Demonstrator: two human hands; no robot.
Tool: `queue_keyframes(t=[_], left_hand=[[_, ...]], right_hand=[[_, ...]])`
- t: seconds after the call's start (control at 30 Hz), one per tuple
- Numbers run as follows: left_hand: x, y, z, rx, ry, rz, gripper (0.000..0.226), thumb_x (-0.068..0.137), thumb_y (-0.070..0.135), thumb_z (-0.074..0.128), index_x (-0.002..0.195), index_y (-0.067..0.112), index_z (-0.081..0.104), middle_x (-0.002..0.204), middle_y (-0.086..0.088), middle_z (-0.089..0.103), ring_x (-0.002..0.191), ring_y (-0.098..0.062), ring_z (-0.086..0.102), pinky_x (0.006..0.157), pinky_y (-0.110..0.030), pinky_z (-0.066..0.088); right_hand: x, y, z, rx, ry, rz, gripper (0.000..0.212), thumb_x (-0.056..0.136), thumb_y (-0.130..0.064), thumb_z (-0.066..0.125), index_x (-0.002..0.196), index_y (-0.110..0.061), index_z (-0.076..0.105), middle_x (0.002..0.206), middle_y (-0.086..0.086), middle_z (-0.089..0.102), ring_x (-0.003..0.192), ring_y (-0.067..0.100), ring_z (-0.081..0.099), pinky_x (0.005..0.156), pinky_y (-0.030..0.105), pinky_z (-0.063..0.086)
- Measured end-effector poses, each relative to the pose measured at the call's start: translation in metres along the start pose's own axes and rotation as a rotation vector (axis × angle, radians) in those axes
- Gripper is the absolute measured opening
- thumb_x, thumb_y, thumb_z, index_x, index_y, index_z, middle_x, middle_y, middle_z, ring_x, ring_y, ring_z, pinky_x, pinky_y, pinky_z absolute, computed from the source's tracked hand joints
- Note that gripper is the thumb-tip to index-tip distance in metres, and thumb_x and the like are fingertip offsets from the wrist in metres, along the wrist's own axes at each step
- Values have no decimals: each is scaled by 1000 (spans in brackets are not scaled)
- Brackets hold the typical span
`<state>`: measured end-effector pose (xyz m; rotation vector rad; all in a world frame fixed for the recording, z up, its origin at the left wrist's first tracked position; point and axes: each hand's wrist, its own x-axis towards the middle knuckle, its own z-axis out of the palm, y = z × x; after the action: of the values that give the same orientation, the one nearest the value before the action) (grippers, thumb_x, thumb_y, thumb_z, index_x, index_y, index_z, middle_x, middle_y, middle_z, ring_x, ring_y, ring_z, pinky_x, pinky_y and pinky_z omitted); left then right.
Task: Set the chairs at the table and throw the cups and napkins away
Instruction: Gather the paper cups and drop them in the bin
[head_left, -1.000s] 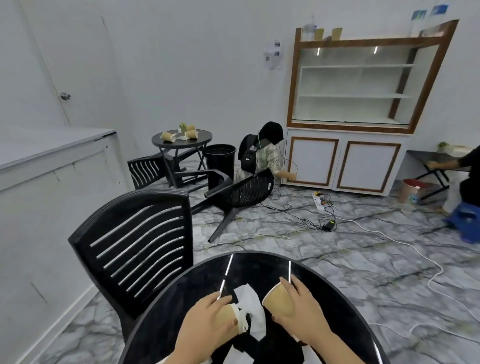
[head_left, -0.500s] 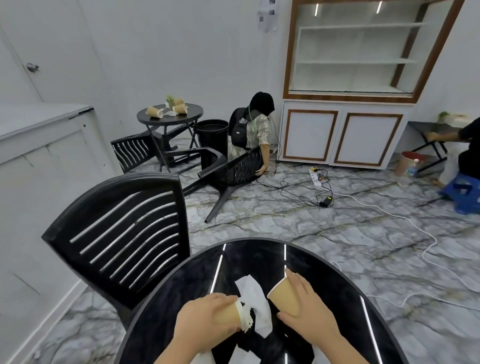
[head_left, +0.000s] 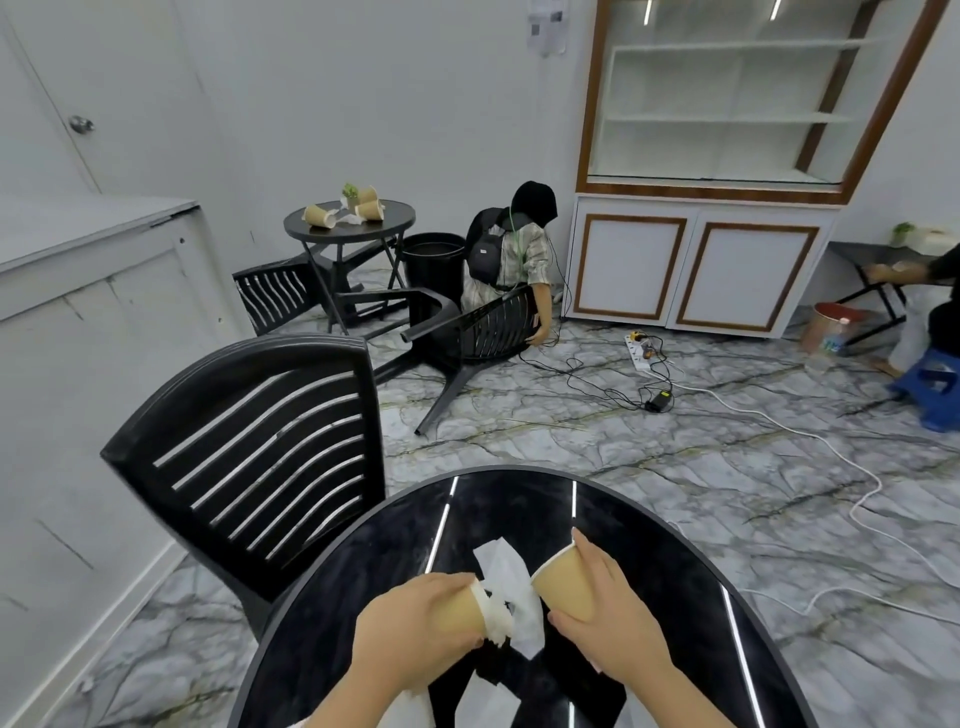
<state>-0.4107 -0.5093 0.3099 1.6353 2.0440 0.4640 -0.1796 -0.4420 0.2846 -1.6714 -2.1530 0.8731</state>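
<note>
Over the near black round table (head_left: 649, 525), my left hand (head_left: 410, 629) grips a tan paper cup (head_left: 460, 610) with a scrap of white napkin at its rim. My right hand (head_left: 610, 623) grips a second tan cup (head_left: 563, 584). A white napkin (head_left: 511, 587) hangs between the two cups, and more napkins (head_left: 485, 704) lie below my wrists. One black slatted chair (head_left: 254, 457) stands upright at the table's left. Two black chairs lie tipped over on the floor, one (head_left: 467, 332) in the middle and one (head_left: 275, 293) by the far table.
A far round table (head_left: 400, 228) carries several tan cups (head_left: 319, 215) and a napkin. A black bin (head_left: 434, 265) stands beside it. One person sits on the floor by the white cabinet (head_left: 696, 270); another sits at the right edge. Cables and a power strip (head_left: 639, 348) cross the marble floor.
The view has tilted down and drawn closer to the table. Both hands still hold their cups, now lifted a little with the napkin hanging between them.
</note>
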Motion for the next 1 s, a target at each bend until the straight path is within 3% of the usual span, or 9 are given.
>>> queue_keyframes(t=[0.2,0.4,0.47,0.57,0.63,0.73,0.93,1.0], left_hand=[[-26,-7,-6,-165,116,-103,59,58,65,66,112,66,44,109,38,51,101,5,52,81,-21,47],[-68,-26,-29,-286,270,-164,57,55,65,64,106,72,40,105,39,51,101,4,51,87,-26,46],[-87,-41,-39,-315,336,-203,55,55,65,64,104,74,41,108,35,52,101,3,51,87,-27,46],[-122,-71,-55,-342,456,-279,57,58,62,70,110,67,46,112,27,58,99,1,52,82,-24,45],[-149,-94,-66,-343,530,-349,55,59,63,70,106,71,44,107,28,57,96,1,52,78,-23,44],[-195,-136,-80,-383,626,-465,54,55,66,71,99,77,41,104,28,56,94,2,52,76,-23,44],[-292,-227,-89,-440,718,-636,53,57,60,76,97,75,45,105,22,61,99,-6,58,84,-30,51],[-320,-254,-84,-487,726,-661,53,59,53,79,97,72,48,114,22,62,104,-4,57,90,-31,50]], right_hand=[[-3,-21,0,42,14,-93,95,71,-53,62,137,-57,-6,149,-21,22,95,0,49,57,15,42],[-6,-75,18,91,-18,-234,93,72,-54,63,136,-60,-5,145,-19,27,103,3,47,63,18,42],[-11,-102,32,133,-46,-294,92,71,-52,64,132,-66,-3,144,-19,30,109,5,46,72,21,43],[-23,-145,61,176,-122,-374,92,68,-51,64,132,-66,0,143,-20,31,111,5,46,81,25,47],[-34,-175,84,185,-178,-414,93,65,-53,63,134,-63,0,136,-24,31,106,5,50,78,31,53],[-57,-218,125,218,-261,-472,94,62,-50,64,131,-66,0,140,-24,33,110,4,49,82,30,50],[-119,-277,220,170,-407,-556,94,64,-54,61,124,-73,-9,147,-20,27,124,6,43,87,30,43],[-140,-286,251,121,-444,-563,95,66,-54,63,130,-68,-6,149,-19,25,130,10,40,86,30,44]])
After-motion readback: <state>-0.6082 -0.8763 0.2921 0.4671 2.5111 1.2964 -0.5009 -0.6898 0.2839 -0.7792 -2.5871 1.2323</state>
